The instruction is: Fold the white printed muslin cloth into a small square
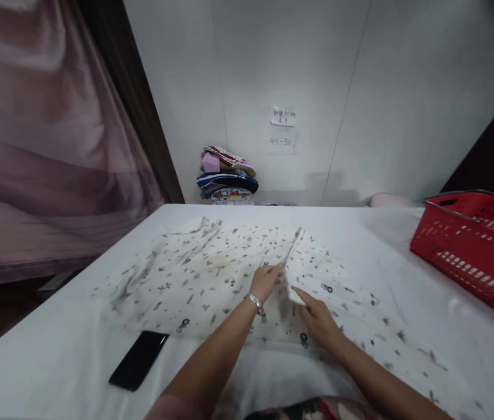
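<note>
A white garment with small dark prints lies spread across the white table. Its right part is folded over, forming an edge that runs up the middle. My left hand, with a bracelet at the wrist, pinches that folded edge near its lower end. My right hand rests just to the right, fingers closed on the lower corner of the same fold. Both forearms reach in from the bottom of the view.
A black phone lies at the table's front left. A red plastic basket stands at the right edge. A stack of folded clothes sits against the back wall, below paper notes. A pinkish curtain hangs at left.
</note>
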